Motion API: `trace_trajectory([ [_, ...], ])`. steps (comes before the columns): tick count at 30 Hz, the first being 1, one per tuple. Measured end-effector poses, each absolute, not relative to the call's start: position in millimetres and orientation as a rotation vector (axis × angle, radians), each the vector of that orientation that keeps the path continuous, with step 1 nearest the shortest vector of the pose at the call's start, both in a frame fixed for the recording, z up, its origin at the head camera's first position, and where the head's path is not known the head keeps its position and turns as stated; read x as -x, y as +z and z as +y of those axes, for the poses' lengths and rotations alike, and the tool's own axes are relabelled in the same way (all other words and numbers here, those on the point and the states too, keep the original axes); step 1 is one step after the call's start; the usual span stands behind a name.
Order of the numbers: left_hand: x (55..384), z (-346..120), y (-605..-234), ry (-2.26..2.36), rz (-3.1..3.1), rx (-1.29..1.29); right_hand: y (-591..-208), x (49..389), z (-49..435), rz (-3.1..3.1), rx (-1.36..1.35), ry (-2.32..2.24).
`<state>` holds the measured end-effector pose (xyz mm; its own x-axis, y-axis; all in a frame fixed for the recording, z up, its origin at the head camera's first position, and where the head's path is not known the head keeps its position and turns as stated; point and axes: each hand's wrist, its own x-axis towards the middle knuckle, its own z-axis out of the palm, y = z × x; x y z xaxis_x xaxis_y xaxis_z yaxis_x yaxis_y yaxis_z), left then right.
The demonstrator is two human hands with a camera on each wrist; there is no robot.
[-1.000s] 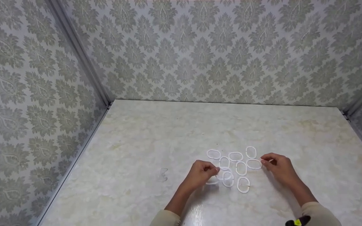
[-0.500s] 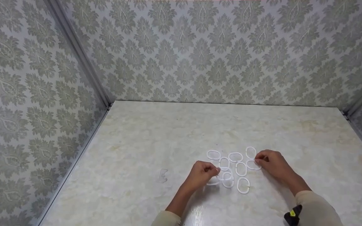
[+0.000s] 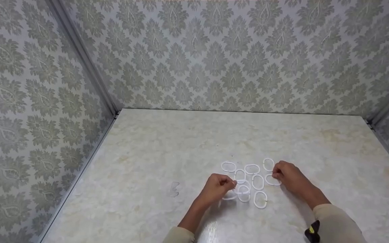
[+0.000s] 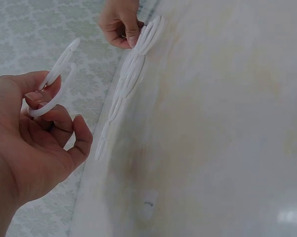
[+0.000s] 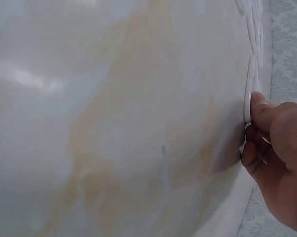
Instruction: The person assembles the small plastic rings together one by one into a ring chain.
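Observation:
Several white oval plastic rings lie flat in a loose cluster on the table, among them a front ring [image 3: 255, 199]. Raised over the cluster's left side, my left hand [image 3: 218, 185] pinches a white oval ring [image 4: 62, 94] between thumb and fingers. The left wrist view has it nearly edge-on, as two curved strands. My right hand [image 3: 290, 175] is down at the cluster's right side, thumb and fingertips pinching the edge of a ring [image 5: 248, 98]. Part of that ring is hidden behind the fingers in the head view.
The pale marbled table [image 3: 167, 141] meets a patterned wall [image 3: 198, 57] at the back and another panel at the left. A grey squiggly mark [image 3: 175, 189] shows left of the left hand. A black and yellow item [image 3: 312, 231] is on the right sleeve.
My right hand has moved left, from the outer end of the right-hand ring to its upper edge. My left hand stays nearly still with its ring.

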<state>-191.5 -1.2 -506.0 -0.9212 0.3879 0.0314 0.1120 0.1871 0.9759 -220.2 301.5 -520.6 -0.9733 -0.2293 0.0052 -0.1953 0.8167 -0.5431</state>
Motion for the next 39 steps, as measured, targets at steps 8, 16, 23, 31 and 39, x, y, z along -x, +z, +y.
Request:
trace_trajectory([
  [8, 191.5, -2.0, -506.4, 1.843, 2.208, -0.468, -515.1, 218.4, 302.2, 2.948, 0.370, -0.917],
  [16, 193.3, -2.0, -507.0, 1.854, 2.238, -0.443, -511.1, 213.8, 302.0, 2.961, 0.468, -1.052],
  [23, 196.0, -1.9, -506.7, 1.881, 2.240, -0.411, -502.2, 211.2, 293.5, 2.973, 0.429, -1.161],
  [31, 195.5, -1.3, -506.3, 1.933, 2.224, -0.414, -494.4, 204.9, 285.5, 2.816, 0.375, -1.369],
  [39, 195.5, -0.9, -506.8, 1.904, 2.263, -0.435, -487.2, 196.5, 271.1, 2.602, 0.379, -1.557],
])
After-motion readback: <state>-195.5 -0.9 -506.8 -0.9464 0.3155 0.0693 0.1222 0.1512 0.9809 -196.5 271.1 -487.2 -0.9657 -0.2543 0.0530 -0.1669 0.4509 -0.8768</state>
